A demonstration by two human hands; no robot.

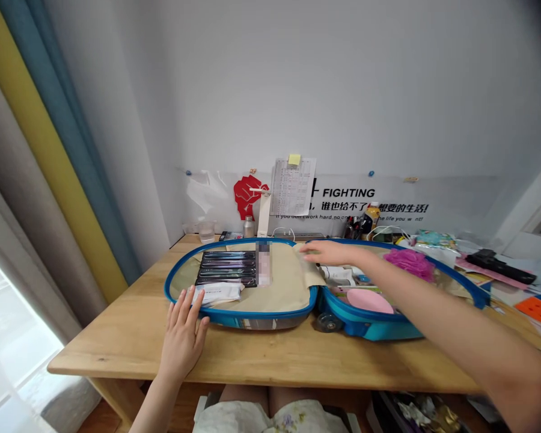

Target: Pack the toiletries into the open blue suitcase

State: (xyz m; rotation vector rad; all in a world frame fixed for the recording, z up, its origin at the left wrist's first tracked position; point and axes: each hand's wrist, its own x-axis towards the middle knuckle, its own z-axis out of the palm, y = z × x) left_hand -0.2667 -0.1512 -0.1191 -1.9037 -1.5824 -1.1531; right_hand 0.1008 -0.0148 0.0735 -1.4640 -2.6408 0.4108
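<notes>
A blue-rimmed suitcase (241, 319) lies open flat on the table, its wheels facing me. My left hand (183, 337) rests with spread fingers on the front rim of the left half, close to a white packet (217, 293). Behind that packet lie dark flat packages (226, 268) on a beige cloth flap (285, 288), beside a blurred item (264, 263). My right hand (328, 252) reaches across, fingers extended on the flap's upper edge. In the right half are a pink oval item (369, 300) and a magenta bath puff (409, 265).
The suitcase stands on a light wooden table (117, 355) against a white wall with a sign. Bottles and cables line the back edge. Papers, a dark object and an orange item lie at the right. Curtains hang at the left.
</notes>
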